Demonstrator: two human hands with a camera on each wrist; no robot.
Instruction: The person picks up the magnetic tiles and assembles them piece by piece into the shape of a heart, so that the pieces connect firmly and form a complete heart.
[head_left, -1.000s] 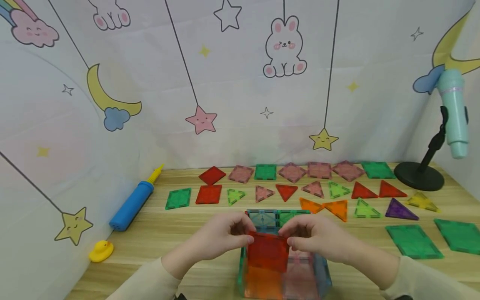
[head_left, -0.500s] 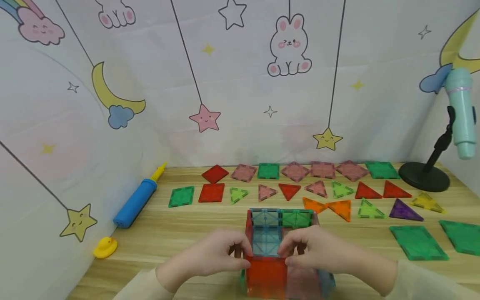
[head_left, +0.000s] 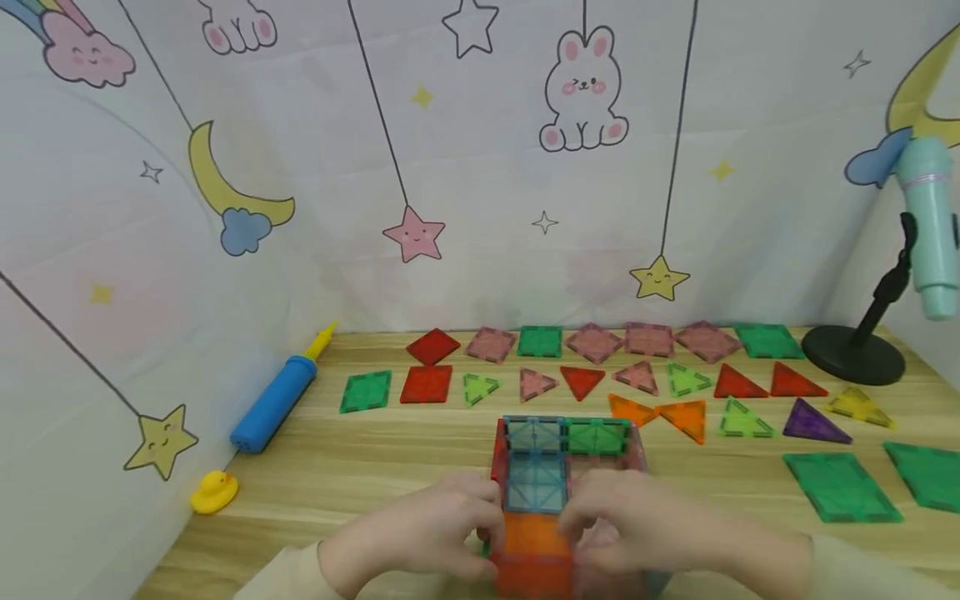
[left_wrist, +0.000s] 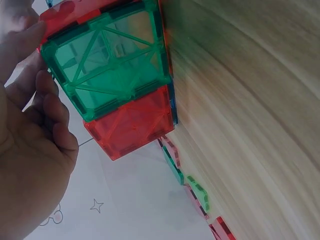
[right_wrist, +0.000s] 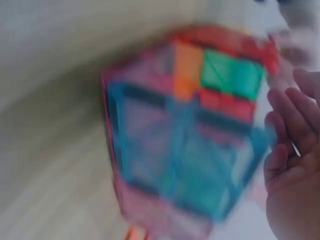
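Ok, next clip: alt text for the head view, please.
Both hands, left hand and right hand, touch a box of magnetic tiles on a wooden table. Loose tiles lie behind it; a blue pump and yellow duck lie left.

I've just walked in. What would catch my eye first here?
Probably the box of see-through coloured tiles at the near edge of the wooden table, with the left hand and right hand on its front. Behind it lie rows of loose flat tiles, and a bunny-and-stars backdrop fills the wall.
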